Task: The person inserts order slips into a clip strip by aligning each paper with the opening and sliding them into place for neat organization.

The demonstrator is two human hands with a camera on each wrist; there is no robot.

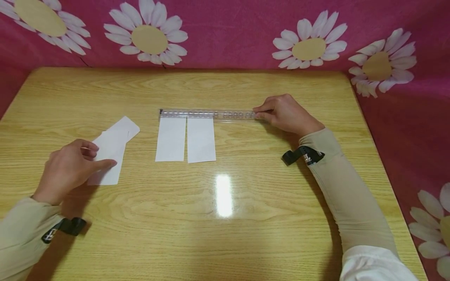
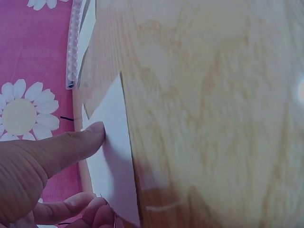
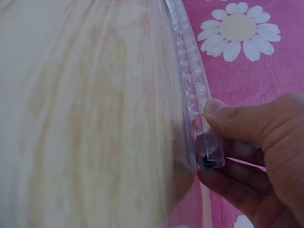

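Note:
In the head view my left hand (image 1: 68, 168) is at a small pile of white paper cards (image 1: 116, 136) on the left of the table. Its thumb lies over the top card (image 2: 118, 166), apart from the fingers, which are at the card's edge. My right hand (image 1: 286, 115) pinches the right end of a clear plastic ruler-like bar (image 1: 232, 114), thumb on top and fingers beneath, near a dark plug in the right wrist view. The bar lies across the upper edges of two white cards, a left one (image 1: 170, 139) and a right one (image 1: 201, 139), set side by side.
A light wood-grain table (image 1: 281, 226) carries everything, with a glare spot near its middle. Pink cloth (image 1: 225, 35) with large daisies hangs behind and along the right side.

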